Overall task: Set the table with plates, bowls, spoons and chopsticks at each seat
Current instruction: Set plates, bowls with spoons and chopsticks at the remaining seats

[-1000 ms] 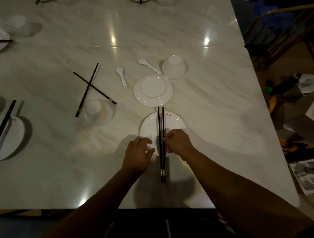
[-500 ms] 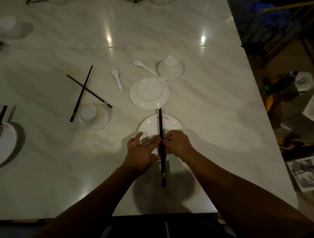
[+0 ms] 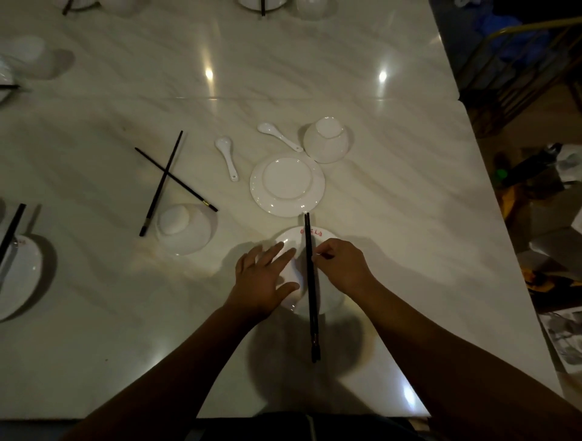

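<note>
A white plate (image 3: 327, 234) with red lettering lies in front of me on the marble table (image 3: 315, 63). A pair of black chopsticks (image 3: 311, 302) lies across it, pointing away from me. My right hand (image 3: 341, 266) pinches the chopsticks near their middle. My left hand (image 3: 263, 278) rests flat on the plate's left side, fingers spread, just left of the chopsticks. Beyond lie an upside-down plate (image 3: 287, 186), an upside-down bowl (image 3: 326, 140), two white spoons (image 3: 227, 157) (image 3: 278, 136), another upside-down bowl (image 3: 184, 228) and crossed chopsticks (image 3: 163, 181).
A set plate with chopsticks (image 3: 15, 270) sits at the left edge. More dishes stand along the far edge (image 3: 261, 3) and far left (image 3: 25, 53). The table's right edge runs diagonally; past it are a chair (image 3: 519, 63) and clutter on the floor (image 3: 541, 176).
The two chopsticks were pushed together into one tight line on the plate. My left hand pressed against them, then drew back slightly left with its fingers spread.
</note>
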`<state>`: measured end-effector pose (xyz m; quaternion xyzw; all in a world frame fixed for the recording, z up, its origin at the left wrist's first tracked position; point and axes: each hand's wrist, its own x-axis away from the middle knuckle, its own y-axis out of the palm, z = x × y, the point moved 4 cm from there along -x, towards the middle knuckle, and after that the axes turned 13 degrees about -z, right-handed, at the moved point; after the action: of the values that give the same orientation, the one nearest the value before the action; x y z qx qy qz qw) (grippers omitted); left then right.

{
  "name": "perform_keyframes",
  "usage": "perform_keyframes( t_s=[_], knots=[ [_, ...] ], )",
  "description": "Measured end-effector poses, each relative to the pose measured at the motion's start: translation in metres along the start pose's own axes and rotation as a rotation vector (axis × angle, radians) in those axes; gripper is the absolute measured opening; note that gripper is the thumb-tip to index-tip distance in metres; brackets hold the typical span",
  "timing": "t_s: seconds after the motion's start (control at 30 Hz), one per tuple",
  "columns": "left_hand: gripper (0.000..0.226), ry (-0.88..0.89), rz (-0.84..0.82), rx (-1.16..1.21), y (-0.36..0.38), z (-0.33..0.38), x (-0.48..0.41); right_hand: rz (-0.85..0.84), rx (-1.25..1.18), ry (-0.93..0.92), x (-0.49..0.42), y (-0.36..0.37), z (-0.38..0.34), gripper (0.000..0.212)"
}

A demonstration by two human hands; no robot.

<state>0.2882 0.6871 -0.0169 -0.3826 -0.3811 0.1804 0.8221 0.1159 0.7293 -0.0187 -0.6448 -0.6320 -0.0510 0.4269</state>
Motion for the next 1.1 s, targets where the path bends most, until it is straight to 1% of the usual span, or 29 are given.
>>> perform_keyframes(
  t_s=[0.1,0.2,0.27,0.4,0.43,0.5,0.57,0.6,0.63,0.7,0.77,0.87,0.97,1.03,1.1],
  knots=[
    [0.07,-0.028,0.08,0.1,-0.025,-0.019,-0.01,0.03,-0.019,-0.041,-0.011,-0.013,-0.019,0.015],
    [0.075,-0.036,0.152,0.138,-0.053,-0.039,-0.02,0.031,0.004,-0.154,-0.023,-0.02,-0.053,0.019],
    [0.071,-0.063,0.214,0.151,-0.072,-0.056,-0.024,0.02,0.017,-0.215,-0.034,-0.02,-0.081,0.021],
    [0.056,-0.224,0.348,0.008,-0.096,-0.099,-0.027,-0.048,0.076,-0.299,-0.058,-0.002,-0.124,0.023],
    [0.055,-0.267,0.343,-0.035,-0.1,-0.109,-0.026,-0.09,0.116,-0.314,-0.064,0.007,-0.132,0.027],
    [0.058,-0.383,0.252,-0.024,-0.102,-0.127,-0.022,-0.223,0.246,-0.321,-0.075,0.029,-0.143,0.035],
    [0.076,-0.459,0.13,0.058,-0.1,-0.145,-0.02,-0.338,0.393,-0.291,-0.087,0.052,-0.146,0.045],
    [0.082,-0.451,0.081,0.057,-0.102,-0.15,-0.019,-0.365,0.45,-0.269,-0.092,0.061,-0.146,0.048],
    [0.086,-0.406,0.063,0.029,-0.104,-0.151,-0.019,-0.36,0.509,-0.262,-0.096,0.068,-0.147,0.048],
    [0.089,-0.306,0.064,-0.027,-0.106,-0.151,-0.019,-0.294,0.664,-0.288,-0.101,0.076,-0.149,0.045],
    [0.09,-0.292,0.056,-0.024,-0.108,-0.152,-0.019,-0.241,0.756,-0.317,-0.104,0.079,-0.149,0.042],
    [0.088,-0.322,0.066,0.047,-0.103,-0.162,-0.022,-0.227,0.685,-0.309,-0.108,0.079,-0.146,0.039],
    [0.09,-0.318,0.102,0.124,-0.096,-0.168,-0.02,-0.176,0.479,-0.3,-0.103,0.075,-0.145,0.032],
    [0.089,-0.285,0.175,0.284,-0.095,-0.165,-0.013,-0.128,0.381,-0.291,-0.096,0.072,-0.147,0.027],
    [0.089,-0.2,0.262,0.466,-0.097,-0.163,-0.006,-0.119,0.273,-0.22,-0.088,0.072,-0.147,0.027]
  ],
)
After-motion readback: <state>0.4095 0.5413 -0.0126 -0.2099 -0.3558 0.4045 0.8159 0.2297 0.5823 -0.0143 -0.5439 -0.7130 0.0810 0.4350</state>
